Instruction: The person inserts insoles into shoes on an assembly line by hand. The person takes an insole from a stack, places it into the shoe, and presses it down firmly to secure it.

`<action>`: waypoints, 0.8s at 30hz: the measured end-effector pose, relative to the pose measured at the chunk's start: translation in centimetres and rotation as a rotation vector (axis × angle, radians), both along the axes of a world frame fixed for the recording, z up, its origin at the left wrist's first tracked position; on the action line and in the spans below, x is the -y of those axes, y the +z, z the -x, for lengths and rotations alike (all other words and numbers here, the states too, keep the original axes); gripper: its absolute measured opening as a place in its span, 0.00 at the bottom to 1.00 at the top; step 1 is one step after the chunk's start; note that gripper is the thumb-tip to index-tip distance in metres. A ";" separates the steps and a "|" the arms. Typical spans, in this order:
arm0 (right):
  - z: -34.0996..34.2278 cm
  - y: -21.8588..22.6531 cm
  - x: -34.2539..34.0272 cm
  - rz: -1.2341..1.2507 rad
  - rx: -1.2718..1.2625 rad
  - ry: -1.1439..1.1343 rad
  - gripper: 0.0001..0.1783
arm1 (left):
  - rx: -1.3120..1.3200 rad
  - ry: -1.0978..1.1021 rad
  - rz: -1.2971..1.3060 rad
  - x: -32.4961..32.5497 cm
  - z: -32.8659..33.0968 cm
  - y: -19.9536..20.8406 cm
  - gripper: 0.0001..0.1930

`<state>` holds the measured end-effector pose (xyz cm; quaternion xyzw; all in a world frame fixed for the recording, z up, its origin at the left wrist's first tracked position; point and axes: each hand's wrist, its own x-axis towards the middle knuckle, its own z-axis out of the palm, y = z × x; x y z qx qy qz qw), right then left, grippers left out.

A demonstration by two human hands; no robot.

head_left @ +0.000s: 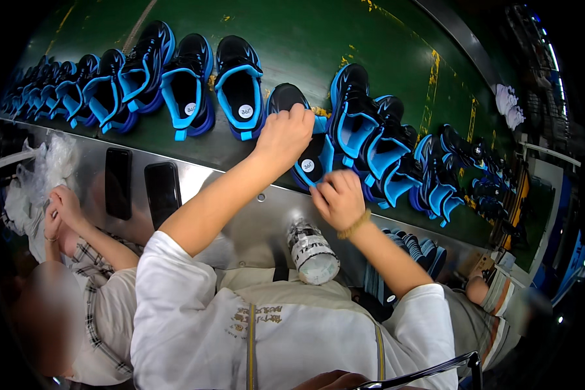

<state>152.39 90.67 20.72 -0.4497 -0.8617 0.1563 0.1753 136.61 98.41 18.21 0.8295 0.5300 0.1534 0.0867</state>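
Currently blk/blue shoe [315,158] lies under L fingers [297,115], heel [301,182] by R fingers [330,183].

A long, glossy green counter [299,39] with a smooth surface runs across the room, marked by worn, flaking yellow painted lines [433,68]. Along its near side lies a brushed silver metal ledge [273,227], which catches pale reflections; a straight grey metal rail [458,36] borders the far side. At the right, a pale metal bar [552,154] juts out near a narrow, bright white light strip [553,52]. The surroundings there are dim, their details hard to make out, with blue shapes [575,234] along the edge.
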 end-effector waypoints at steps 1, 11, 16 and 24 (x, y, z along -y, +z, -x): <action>-0.7 -0.2 1.4 0.031 -0.040 -0.081 0.09 | 0.019 -0.022 -0.023 0.4 -0.3 0.1 0.17; -0.1 -1.0 2.2 -0.019 -0.172 -0.105 0.11 | -0.233 -0.075 -0.189 -0.2 0.7 0.2 0.11; 0.1 -0.5 0.9 0.080 -0.048 0.020 0.14 | -0.551 -0.129 -0.156 0.2 -0.3 -0.7 0.06; 5.1 -3.2 -4.7 0.540 0.583 0.027 0.49 | -0.600 -0.200 -0.193 0.4 -1.0 -1.8 0.06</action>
